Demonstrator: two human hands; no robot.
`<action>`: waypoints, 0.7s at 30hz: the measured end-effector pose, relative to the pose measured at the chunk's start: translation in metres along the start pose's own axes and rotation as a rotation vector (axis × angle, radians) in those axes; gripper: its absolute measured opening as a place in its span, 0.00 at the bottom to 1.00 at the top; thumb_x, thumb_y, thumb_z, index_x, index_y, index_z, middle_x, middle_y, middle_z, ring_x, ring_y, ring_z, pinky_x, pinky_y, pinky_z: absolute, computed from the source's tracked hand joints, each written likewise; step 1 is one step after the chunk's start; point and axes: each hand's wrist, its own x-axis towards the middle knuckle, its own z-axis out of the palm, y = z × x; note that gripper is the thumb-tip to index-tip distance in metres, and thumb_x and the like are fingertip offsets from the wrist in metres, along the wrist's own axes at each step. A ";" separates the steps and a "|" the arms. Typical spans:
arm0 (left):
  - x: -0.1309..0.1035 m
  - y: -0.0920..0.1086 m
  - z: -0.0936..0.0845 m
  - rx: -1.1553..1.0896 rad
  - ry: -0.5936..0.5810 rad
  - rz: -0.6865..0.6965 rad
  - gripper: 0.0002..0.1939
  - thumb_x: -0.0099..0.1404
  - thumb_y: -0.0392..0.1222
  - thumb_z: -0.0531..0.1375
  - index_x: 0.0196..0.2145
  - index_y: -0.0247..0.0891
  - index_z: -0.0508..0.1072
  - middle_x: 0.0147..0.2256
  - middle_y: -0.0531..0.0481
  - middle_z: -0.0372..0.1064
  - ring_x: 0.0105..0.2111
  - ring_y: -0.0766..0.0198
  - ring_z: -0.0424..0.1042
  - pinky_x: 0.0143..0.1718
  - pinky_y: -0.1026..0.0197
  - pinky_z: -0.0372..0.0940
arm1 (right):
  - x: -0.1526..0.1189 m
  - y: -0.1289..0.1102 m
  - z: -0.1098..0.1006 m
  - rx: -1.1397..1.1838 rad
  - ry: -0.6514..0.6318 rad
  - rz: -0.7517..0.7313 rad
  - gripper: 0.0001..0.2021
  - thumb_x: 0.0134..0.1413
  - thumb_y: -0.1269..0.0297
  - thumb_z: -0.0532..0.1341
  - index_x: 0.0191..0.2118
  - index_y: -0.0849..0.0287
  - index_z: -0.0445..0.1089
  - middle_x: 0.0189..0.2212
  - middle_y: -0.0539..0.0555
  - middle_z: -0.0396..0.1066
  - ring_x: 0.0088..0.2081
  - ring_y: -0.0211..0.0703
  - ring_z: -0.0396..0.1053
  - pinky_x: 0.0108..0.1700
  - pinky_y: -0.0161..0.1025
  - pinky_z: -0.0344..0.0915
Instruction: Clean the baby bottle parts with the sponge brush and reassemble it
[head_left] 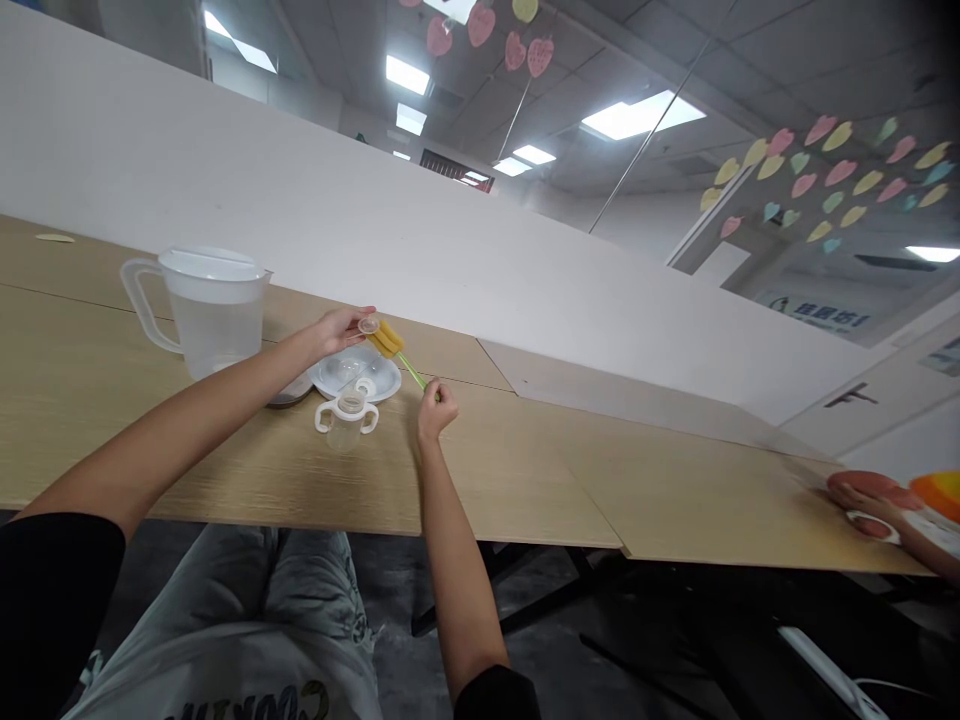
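Observation:
My left hand point(346, 330) is closed on a small clear round cap point(368, 325), held above a white bowl point(394, 388). My right hand point(437, 408) grips the green handle of a bottle brush point(388, 342). The brush's yellow sponge head touches or almost touches the cap; I cannot tell which. Inside the bowl are clear and white pieces, too small to make out. In front of the bowl a clear baby bottle point(344, 432) with two white side handles stands upright on the wooden table.
A large clear pitcher point(217, 325) of water with a white lid stands on the left, partly behind my left forearm. A white partition point(450, 265) runs along the table's point(510, 470) back edge. At far right, another person's hand point(862, 505) rests on a reddish thing point(870, 484).

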 end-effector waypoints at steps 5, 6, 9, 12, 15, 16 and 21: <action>-0.002 -0.004 0.000 0.242 0.032 0.168 0.11 0.51 0.31 0.63 0.35 0.35 0.78 0.40 0.45 0.76 0.44 0.61 0.73 0.47 0.63 0.66 | -0.002 -0.005 -0.002 0.026 -0.018 0.013 0.22 0.59 0.54 0.47 0.16 0.58 0.56 0.16 0.45 0.46 0.23 0.33 0.47 0.28 0.33 0.49; -0.003 -0.004 -0.002 0.293 0.038 0.207 0.11 0.49 0.31 0.65 0.34 0.35 0.79 0.41 0.45 0.77 0.45 0.60 0.72 0.49 0.63 0.65 | -0.002 -0.006 -0.002 0.023 -0.024 0.020 0.22 0.59 0.55 0.47 0.17 0.58 0.56 0.16 0.45 0.47 0.23 0.33 0.47 0.28 0.33 0.49; -0.008 -0.005 -0.007 0.460 0.074 0.338 0.13 0.46 0.35 0.68 0.33 0.38 0.80 0.40 0.48 0.77 0.46 0.58 0.72 0.49 0.62 0.64 | -0.002 -0.008 -0.004 0.016 -0.048 0.030 0.21 0.58 0.57 0.48 0.16 0.58 0.56 0.17 0.45 0.47 0.23 0.33 0.47 0.28 0.33 0.50; -0.012 -0.002 -0.011 0.722 0.116 0.468 0.13 0.49 0.44 0.68 0.35 0.40 0.81 0.37 0.48 0.78 0.42 0.55 0.74 0.44 0.61 0.65 | -0.002 -0.009 -0.004 0.015 -0.056 0.028 0.20 0.57 0.57 0.48 0.16 0.58 0.55 0.17 0.45 0.47 0.23 0.33 0.47 0.28 0.33 0.50; -0.012 0.000 -0.014 0.860 0.112 0.531 0.13 0.53 0.47 0.65 0.35 0.40 0.81 0.37 0.48 0.78 0.40 0.56 0.74 0.42 0.61 0.65 | -0.003 -0.009 -0.003 0.013 -0.052 0.024 0.20 0.57 0.58 0.48 0.16 0.58 0.55 0.17 0.45 0.47 0.23 0.33 0.47 0.28 0.33 0.50; -0.011 0.000 -0.014 0.868 0.094 0.550 0.12 0.55 0.47 0.64 0.35 0.40 0.81 0.37 0.49 0.78 0.40 0.57 0.74 0.42 0.61 0.64 | -0.003 -0.008 -0.002 0.014 -0.050 0.026 0.20 0.57 0.58 0.48 0.17 0.58 0.56 0.17 0.45 0.48 0.23 0.33 0.48 0.28 0.33 0.50; -0.006 0.002 -0.018 0.787 -0.009 0.580 0.14 0.58 0.48 0.60 0.33 0.36 0.80 0.31 0.48 0.77 0.33 0.62 0.73 0.37 0.63 0.64 | -0.001 -0.007 -0.001 0.024 -0.019 0.071 0.20 0.57 0.58 0.48 0.16 0.58 0.56 0.18 0.45 0.47 0.24 0.33 0.47 0.29 0.33 0.49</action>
